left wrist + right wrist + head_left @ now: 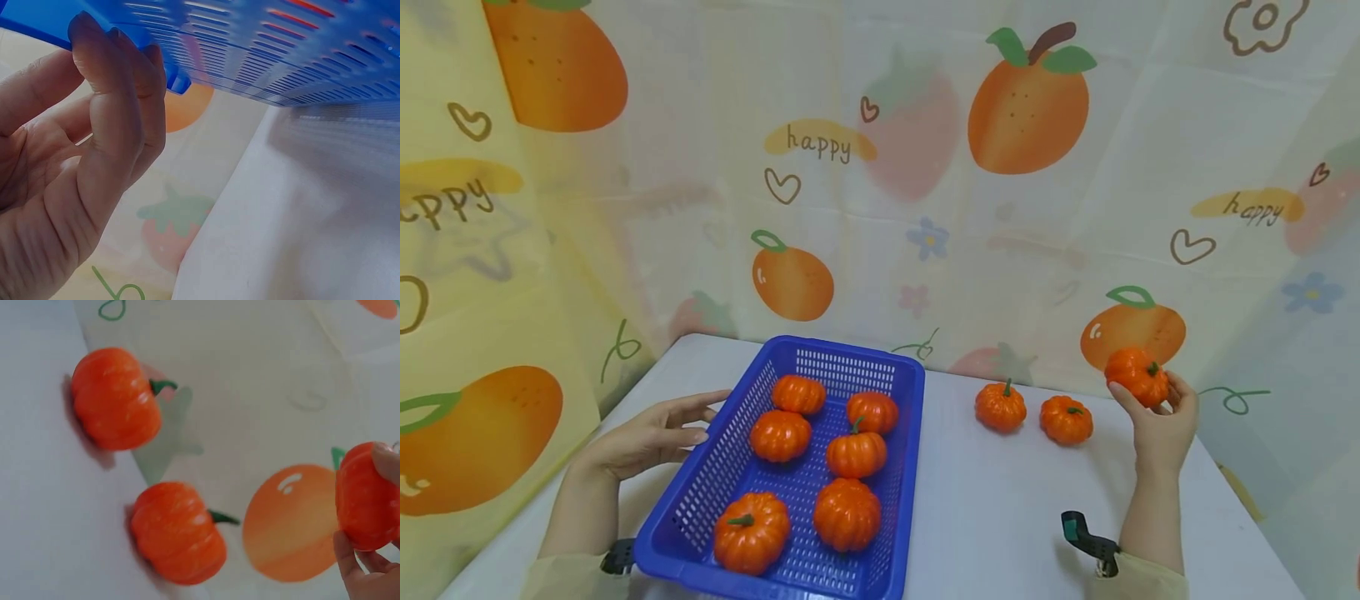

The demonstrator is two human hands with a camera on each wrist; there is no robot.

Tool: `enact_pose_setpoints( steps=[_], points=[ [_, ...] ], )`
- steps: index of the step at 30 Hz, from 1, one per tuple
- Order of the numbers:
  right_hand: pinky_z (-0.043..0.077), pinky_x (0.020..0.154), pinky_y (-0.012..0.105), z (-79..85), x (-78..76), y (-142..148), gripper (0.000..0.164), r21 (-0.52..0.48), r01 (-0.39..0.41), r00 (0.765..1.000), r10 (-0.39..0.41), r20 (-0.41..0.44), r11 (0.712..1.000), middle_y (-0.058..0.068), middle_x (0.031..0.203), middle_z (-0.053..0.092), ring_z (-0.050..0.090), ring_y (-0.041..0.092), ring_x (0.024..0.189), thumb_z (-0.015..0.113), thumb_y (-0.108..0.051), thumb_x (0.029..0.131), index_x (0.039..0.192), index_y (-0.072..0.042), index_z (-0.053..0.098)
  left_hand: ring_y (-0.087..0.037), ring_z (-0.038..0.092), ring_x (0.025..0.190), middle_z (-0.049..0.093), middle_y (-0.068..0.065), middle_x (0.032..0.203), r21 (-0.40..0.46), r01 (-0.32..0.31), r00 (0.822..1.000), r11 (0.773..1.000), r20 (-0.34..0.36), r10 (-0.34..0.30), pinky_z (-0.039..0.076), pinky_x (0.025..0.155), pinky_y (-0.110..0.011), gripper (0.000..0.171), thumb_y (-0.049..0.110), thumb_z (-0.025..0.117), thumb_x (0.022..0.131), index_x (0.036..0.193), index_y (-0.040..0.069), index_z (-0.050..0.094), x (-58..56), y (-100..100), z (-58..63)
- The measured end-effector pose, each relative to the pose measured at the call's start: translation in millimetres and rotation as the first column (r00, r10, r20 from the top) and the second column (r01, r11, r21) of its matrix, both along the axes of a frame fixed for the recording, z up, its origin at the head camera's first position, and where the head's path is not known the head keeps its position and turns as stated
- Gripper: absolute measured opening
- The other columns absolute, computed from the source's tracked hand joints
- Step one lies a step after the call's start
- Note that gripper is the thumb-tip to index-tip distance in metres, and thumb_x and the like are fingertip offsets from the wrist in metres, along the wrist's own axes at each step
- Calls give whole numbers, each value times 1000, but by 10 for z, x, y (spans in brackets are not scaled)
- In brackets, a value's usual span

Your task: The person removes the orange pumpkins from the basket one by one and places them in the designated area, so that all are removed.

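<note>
My right hand [1167,425] holds a small orange pumpkin [1137,377] up above the far right of the table, thumb on one side and fingers on the other. In the right wrist view, that pumpkin [367,497] is at the right edge, partly covered by the thumb. Two more pumpkins with green stems, one [1000,407] and another [1066,420], sit on the table to its left. Beside the blue basket [917,433], my left hand [651,433] has loosely bent fingers; in the left wrist view their fingertips [84,28] touch the basket's rim.
Several pumpkins [847,514] lie spaced apart inside the basket, which has slotted walls. The white table [985,508] runs back to a fruit-print cloth [880,217]. Black wrist mounts are on both arms, the right one [1090,537] jutting over the table.
</note>
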State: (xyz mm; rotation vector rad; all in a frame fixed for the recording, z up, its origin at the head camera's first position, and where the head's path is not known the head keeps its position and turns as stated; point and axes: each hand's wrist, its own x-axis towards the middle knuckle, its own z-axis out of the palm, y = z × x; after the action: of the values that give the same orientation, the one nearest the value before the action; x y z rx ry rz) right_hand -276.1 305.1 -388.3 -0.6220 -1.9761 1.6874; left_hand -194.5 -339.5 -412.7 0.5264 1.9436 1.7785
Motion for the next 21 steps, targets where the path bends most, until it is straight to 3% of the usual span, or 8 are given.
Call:
enact_pose_setpoints(
  steps=[8,13,18,21],
  points=[
    [35,120,46,-270,-55,209,83,62,44,995,-49,86,997,2,167,17,31,32,145,70,-40,89,155,-39,20,-14,69,104,61,0,120,-5,-3,1000,1000,-6,3,59,91,-36,59,5,43,101,157,7,21,-7,-14,-17],
    [30,122,47,-417,-69,288,86,35,50,993,-53,109,998,7,167,15,21,33,153,69,-36,89,156,-31,15,-13,69,104,61,0,120,-6,-9,1000,1000,-7,9,59,91,-36,59,5,43,101,156,7,22,-12,-20,-29],
    [28,123,48,-606,-77,344,93,-3,59,987,-58,148,998,17,165,18,22,36,152,73,-36,86,155,-20,13,-13,69,103,61,0,120,-1,-7,1000,1000,-7,7,59,90,-35,59,4,43,101,156,8,24,-21,-28,-45],
    [25,125,47,-705,-81,370,93,-25,69,986,-64,155,997,16,165,17,19,34,153,74,-37,86,155,-21,13,-13,69,103,61,0,120,3,-3,1000,1000,-6,3,59,90,-35,59,4,43,101,157,9,23,-25,-33,-52]
  ],
)
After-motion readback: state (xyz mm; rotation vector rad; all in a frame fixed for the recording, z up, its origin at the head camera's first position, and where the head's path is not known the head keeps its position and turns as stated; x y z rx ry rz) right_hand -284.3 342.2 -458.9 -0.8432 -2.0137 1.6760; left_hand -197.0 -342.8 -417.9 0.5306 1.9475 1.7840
